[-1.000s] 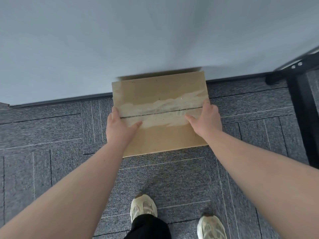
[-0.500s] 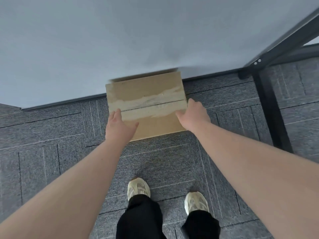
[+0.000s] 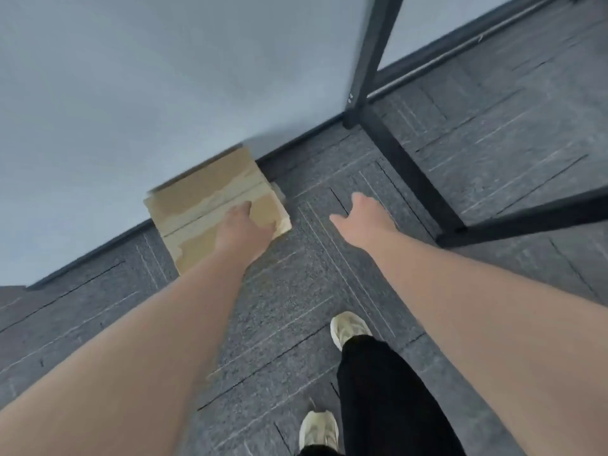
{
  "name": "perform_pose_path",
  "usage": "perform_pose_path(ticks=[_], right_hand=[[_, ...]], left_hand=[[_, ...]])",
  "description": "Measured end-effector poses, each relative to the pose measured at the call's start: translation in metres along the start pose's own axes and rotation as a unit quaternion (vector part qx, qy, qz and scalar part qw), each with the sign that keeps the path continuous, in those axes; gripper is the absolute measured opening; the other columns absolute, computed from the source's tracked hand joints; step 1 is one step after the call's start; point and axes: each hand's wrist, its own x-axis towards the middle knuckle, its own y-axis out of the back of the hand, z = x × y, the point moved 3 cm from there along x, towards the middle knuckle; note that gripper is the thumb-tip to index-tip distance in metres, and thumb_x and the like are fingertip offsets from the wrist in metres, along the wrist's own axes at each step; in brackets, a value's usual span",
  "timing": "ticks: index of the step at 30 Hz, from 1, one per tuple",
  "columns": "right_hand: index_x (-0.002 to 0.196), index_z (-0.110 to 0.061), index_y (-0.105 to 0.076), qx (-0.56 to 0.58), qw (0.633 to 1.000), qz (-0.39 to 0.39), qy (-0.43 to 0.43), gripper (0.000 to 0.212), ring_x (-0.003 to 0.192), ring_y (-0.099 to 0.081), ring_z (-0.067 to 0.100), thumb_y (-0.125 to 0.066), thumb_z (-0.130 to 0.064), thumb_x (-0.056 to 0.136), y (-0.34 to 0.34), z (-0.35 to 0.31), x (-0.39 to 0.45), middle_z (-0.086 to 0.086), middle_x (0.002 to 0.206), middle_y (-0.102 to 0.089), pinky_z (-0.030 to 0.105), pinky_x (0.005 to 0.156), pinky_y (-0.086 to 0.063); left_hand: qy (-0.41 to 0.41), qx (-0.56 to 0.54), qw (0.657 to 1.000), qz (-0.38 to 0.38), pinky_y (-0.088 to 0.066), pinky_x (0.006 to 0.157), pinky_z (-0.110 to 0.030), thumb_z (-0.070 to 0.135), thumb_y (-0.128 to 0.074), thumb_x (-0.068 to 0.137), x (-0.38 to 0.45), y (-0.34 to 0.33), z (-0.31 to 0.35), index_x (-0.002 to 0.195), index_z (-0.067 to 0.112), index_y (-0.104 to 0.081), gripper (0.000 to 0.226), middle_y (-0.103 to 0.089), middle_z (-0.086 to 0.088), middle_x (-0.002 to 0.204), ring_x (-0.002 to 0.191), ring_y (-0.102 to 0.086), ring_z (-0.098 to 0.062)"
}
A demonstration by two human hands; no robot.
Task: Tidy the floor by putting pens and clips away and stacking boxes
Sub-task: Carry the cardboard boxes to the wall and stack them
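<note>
A brown cardboard box (image 3: 200,199) with a torn tape strip along its top seam stands on the grey carpet against the pale wall. A paler edge shows under its right side, perhaps a second box below; I cannot tell. My left hand (image 3: 241,228) lies flat over the box's near right corner, fingers loosely together, gripping nothing. My right hand (image 3: 362,215) hovers over the carpet to the right of the box, apart from it, fingers spread and empty. No pens or clips are in view.
A black metal frame leg (image 3: 371,54) rises at the upper right, with floor bars (image 3: 414,179) running toward me and to the right. A dark skirting (image 3: 98,255) lines the wall. My feet in pale shoes (image 3: 348,327) stand on the carpet at the bottom.
Both hands have come off the box's sides; the right hand has swung away to the right. The view has turned right, and the box now sits further left and smaller.
</note>
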Motion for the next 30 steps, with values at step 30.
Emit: perform_pose_path(ticks=[30], right_hand=[[0.143,-0.014,-0.034,0.348,0.811,0.127,-0.453,0.064,0.107,-0.057,0.033,-0.052,-0.048,0.092,-0.004,0.79,-0.428,0.012,0.128,-0.052,0.045,0.083,-0.054]], left_hand=[[-0.447,0.353,0.791,-0.225,-0.041,0.097,-0.036,0.04,-0.053,0.094,-0.515,-0.555,0.386,0.15,0.017,-0.029,0.065,-0.031,-0.004,0.155,0.132,-0.044,-0.027]])
